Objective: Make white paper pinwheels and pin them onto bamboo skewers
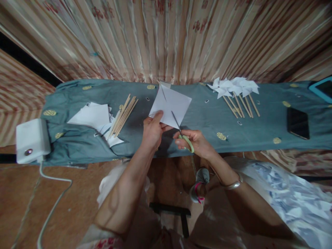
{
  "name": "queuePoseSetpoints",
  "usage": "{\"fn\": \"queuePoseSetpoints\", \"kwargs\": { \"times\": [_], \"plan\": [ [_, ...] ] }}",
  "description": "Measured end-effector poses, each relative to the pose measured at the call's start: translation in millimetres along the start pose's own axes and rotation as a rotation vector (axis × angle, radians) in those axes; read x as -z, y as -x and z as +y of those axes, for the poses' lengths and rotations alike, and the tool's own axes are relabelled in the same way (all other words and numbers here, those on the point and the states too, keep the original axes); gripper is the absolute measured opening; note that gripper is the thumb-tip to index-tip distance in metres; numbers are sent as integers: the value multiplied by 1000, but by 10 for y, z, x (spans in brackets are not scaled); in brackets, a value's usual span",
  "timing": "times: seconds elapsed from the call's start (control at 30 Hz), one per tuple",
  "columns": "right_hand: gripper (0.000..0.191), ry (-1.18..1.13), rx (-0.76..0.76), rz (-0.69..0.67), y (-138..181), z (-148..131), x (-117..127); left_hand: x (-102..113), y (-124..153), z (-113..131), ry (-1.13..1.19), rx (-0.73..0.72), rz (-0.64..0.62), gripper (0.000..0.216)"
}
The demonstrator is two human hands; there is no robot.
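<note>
A square sheet of white paper point(173, 100) is held over the table by my left hand point(152, 131), thumb on top and fingers beneath at its near left edge. A slit runs in from the sheet's far corner. My right hand point(193, 141) grips a pair of scissors point(186, 141) with pale green handles. The blades lie at the paper's near corner, pointing toward its middle. To the left of my hands are a bundle of wooden sticks point(126, 116) and a pile of white paper pieces point(92, 116).
White paper pinwheels point(234, 86) on sticks lie at the back right. A black phone point(297, 122) and a blue-edged device point(323, 89) are farther right. At the left end sits a white box point(33, 141) with a cable. A curtain point(166, 41) hangs behind the cloth-covered table point(202, 124).
</note>
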State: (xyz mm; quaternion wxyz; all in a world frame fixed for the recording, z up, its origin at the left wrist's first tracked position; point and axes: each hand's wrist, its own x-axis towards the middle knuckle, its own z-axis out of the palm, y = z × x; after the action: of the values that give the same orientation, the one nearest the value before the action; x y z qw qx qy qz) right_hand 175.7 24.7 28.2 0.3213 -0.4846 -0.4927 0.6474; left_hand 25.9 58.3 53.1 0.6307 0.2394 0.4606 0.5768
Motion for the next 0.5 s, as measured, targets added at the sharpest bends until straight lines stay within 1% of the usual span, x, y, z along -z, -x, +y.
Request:
{"fn": "queuePoseSetpoints", "kwargs": {
  "times": [0.5],
  "plan": [
    [47,-69,-14,30,-23,-33,-40,2,3,-9,16,-16,-4,10]
  ]
}}
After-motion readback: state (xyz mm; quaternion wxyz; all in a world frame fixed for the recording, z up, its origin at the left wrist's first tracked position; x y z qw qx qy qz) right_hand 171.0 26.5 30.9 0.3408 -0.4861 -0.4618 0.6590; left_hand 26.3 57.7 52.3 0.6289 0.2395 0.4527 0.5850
